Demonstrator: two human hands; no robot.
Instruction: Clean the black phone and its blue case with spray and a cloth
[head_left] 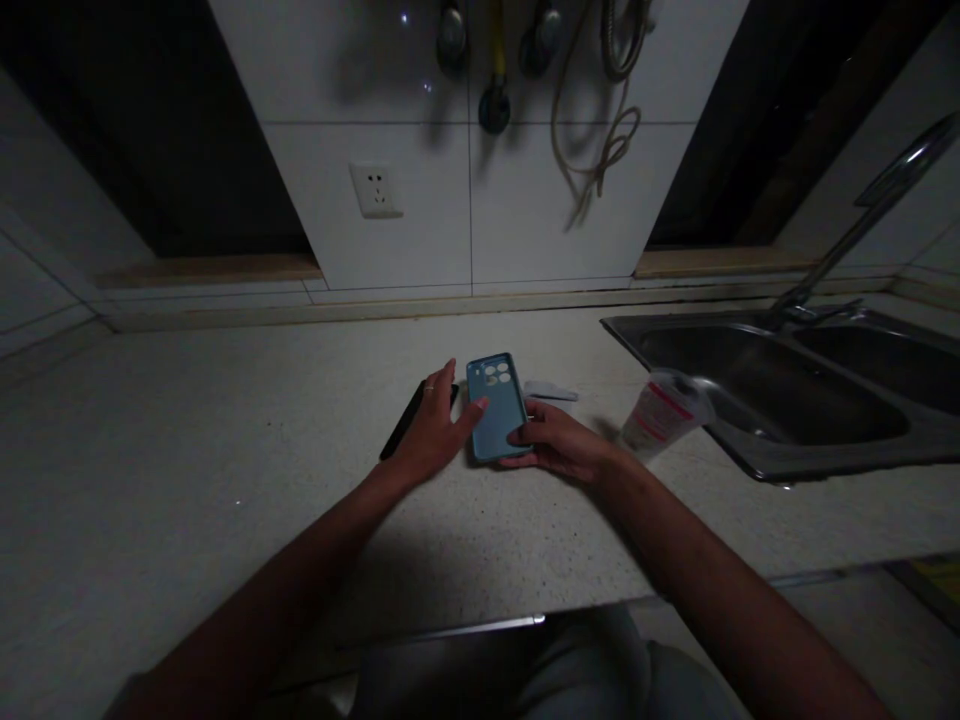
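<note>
Head view: grips with the right hand (559, 440) a blue, rectangular phone case (496, 414) with round cut-outs near its top, fingers curled beneath the lower right edge, thumb over its face. Holds the left hand (437, 425) loosely open, fingers extended over a thin, flat, black rectangular object (401, 428), thumb at the left edge of the case. Places the case between both hands, above a pale, speckled countertop (187, 430) — cannot tell if touching it. Shows a small, pale, flat object (551, 391) just behind the right hand. Leaves broad room leftward; narrows on the right — at a clear plastic cup with red print (667, 412) beside the right forearm, then at the rim of a steel double sink (739, 455). Ends at the counter's front edge, beneath both forearms.
</note>
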